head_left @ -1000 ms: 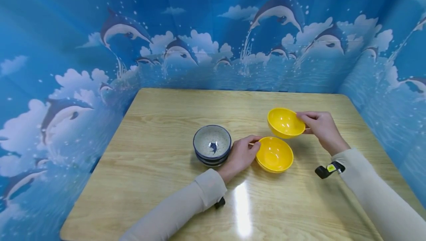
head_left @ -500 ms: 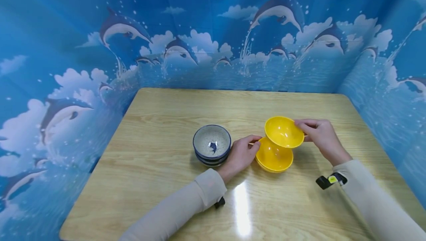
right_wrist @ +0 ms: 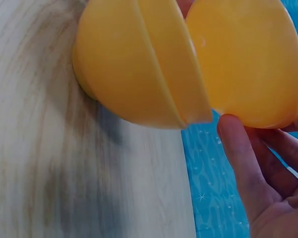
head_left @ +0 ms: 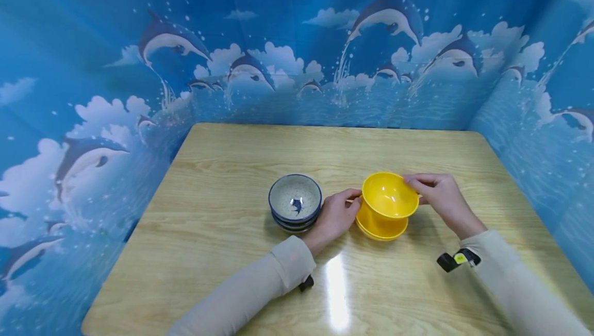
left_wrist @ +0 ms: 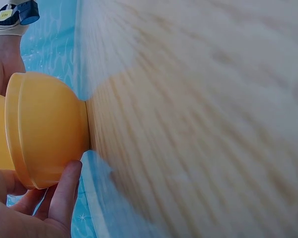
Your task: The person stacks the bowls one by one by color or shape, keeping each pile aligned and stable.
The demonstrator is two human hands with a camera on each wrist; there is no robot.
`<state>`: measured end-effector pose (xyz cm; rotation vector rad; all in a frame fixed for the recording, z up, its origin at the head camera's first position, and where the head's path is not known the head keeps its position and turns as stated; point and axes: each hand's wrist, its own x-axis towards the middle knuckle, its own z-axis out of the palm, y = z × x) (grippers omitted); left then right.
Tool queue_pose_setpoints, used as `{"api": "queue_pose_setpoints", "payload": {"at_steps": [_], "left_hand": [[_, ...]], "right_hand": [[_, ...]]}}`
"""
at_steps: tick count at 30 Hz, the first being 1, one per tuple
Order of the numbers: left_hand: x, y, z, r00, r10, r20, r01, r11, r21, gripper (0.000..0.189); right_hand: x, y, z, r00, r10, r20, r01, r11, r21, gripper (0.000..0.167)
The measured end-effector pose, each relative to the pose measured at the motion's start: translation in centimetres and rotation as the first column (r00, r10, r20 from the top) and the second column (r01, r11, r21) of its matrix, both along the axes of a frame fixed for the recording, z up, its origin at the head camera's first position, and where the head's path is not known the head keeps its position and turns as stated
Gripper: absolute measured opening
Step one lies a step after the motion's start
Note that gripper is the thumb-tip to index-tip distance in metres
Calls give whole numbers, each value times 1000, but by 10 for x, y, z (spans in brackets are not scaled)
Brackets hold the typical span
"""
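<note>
Two nested yellow bowls (head_left: pixel 381 229) stand upright on the table; their doubled rim shows in the left wrist view. My left hand (head_left: pixel 337 215) holds the near-left side of this pair, thumb at the rim and fingers along the outer wall (left_wrist: pixel 65 191). Another yellow bowl (head_left: pixel 389 195) is held over the pair, tilted a little and overlapping its back part in the head view. My right hand (head_left: pixel 441 199) pinches that bowl by its right rim, with a finger against its underside (right_wrist: pixel 238 144). In the right wrist view a wedge-shaped gap parts the upper bowl from the pair's rim.
Left of my left hand stands a stack of blue-rimmed speckled bowls (head_left: pixel 295 199), close to the wrist. The wooden table (head_left: pixel 223 253) ends at a dolphin-print curtain (head_left: pixel 287 94) behind and at the sides.
My right hand has brought its yellow bowl down and toward me, from behind the nested pair to over it. My left hand and the pair stay where they were.
</note>
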<state>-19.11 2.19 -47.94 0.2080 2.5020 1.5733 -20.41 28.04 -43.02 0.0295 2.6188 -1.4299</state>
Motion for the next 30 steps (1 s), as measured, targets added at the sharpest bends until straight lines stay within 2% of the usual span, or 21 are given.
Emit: {"api": "queue_pose_setpoints", "payload": {"at_steps": [16, 22, 30], "left_hand": [[1, 0, 1, 1000, -1, -2, 1, 1000, 12, 31], [1, 0, 1, 1000, 6, 2, -6, 1000, 22, 31], [1, 0, 0, 1000, 13, 9, -13, 1000, 9, 32]], "right_hand": [[9, -3, -8, 994, 11, -104, 2, 992, 127, 52], [12, -6, -11, 991, 12, -132, 5, 991, 131, 48], [15, -7, -15, 992, 27, -124, -13, 993, 113, 49]]}}
